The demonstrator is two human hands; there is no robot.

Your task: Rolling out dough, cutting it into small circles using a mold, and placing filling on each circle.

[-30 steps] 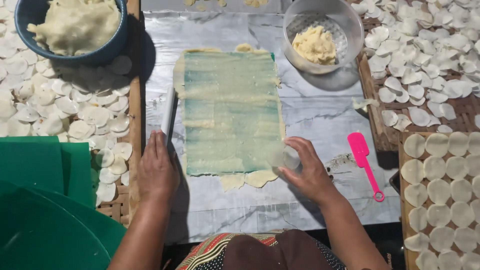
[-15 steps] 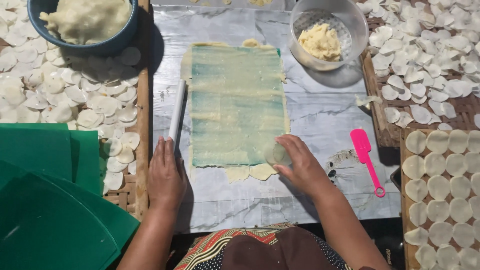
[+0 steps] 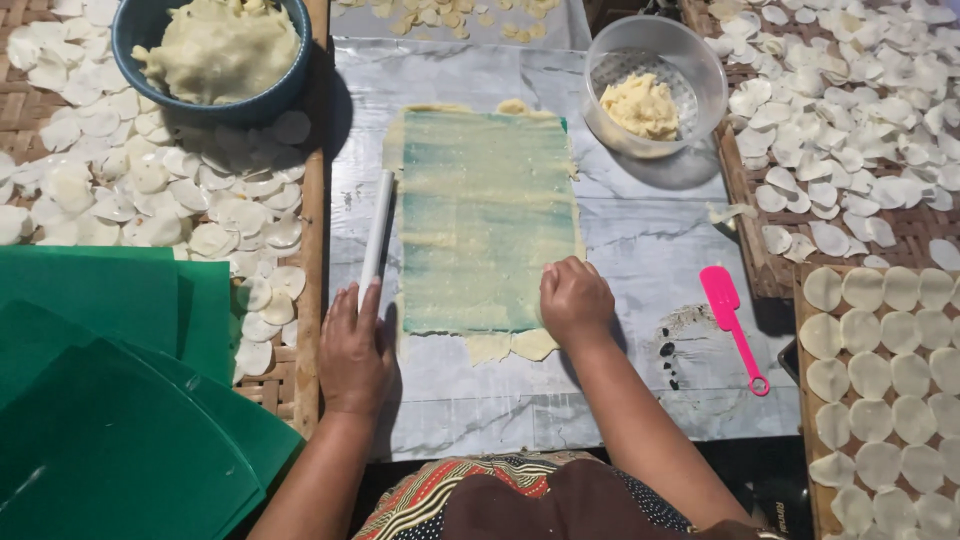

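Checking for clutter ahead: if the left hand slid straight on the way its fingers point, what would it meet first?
The left hand already touches the white rolling pin; it would run along that first.

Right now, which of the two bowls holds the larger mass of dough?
The blue bowl at top left, heaped full; the clear bowl at top right holds only a small lump.

Grey marbled worktop between woven trays

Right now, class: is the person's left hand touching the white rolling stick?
Touching. The head view shows the left hand with its fingertips lying over the near end of the white rolling stick, no gap between them.
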